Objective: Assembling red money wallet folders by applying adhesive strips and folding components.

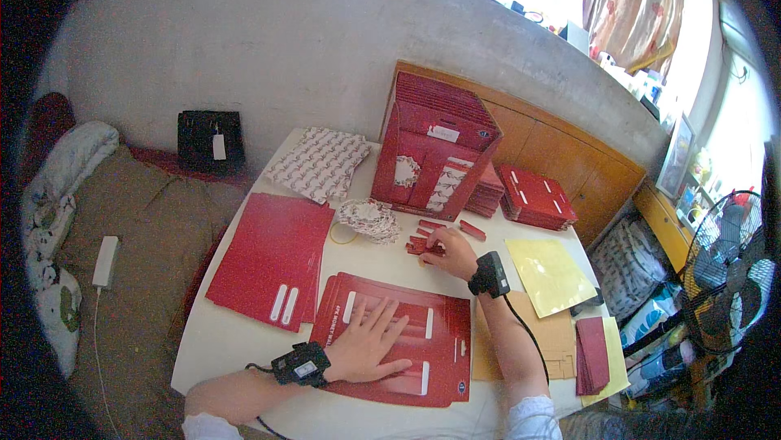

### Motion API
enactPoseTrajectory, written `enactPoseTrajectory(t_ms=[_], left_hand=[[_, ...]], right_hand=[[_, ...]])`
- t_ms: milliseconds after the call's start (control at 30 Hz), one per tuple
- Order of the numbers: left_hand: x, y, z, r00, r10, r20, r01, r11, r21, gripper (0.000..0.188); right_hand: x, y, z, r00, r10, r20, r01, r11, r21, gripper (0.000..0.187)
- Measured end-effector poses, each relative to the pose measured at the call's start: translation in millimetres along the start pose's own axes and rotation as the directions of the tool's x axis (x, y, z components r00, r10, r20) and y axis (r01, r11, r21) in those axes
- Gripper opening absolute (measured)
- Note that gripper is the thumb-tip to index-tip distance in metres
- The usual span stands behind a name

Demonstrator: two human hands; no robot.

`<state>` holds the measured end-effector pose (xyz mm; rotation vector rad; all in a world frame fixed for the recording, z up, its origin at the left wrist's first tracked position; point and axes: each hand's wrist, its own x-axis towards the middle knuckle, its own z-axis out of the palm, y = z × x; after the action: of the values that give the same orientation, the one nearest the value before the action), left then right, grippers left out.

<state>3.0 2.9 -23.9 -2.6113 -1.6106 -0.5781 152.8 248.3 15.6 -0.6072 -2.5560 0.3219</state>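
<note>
Red cards (451, 318) and small red strips (416, 248), on a white tabletop (215, 350).
Near edge: left hand (368, 348), fingers spread flat on the cards, seemingly to keep them from sliding. Middle: right hand (450, 253), fingers bunched over the strips; whether any is pinched, I cannot tell from here. Far edge: tall red packs (423, 143), apparently stood there to leave working room.

you're using 2 bare hands (370, 346), wearing 2 blk wrist units (488, 275), facing 6+ red card stacks (268, 261), 2 ylw sheets (549, 276), 1 wht tbl (382, 263), 1 blk bag (199, 143), 1 fan (728, 269)
</note>
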Motion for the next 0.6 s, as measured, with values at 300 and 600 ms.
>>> enactPoseTrajectory(t_ms=[300,600], left_hand=[[0,0,-1,1.000,0.000,0.017,0.000,1.000,0.007,0.078],[-1,-1,0,1.000,-0.005,0.022,0.004,1.000,0.025,0.078]], right_hand=[[1,3,4,0.999,0.019,0.031,-0.021,0.999,0.044,0.032],[0,6,-1,0.999,0.029,-0.041,-0.023,0.991,0.133,0.028]])
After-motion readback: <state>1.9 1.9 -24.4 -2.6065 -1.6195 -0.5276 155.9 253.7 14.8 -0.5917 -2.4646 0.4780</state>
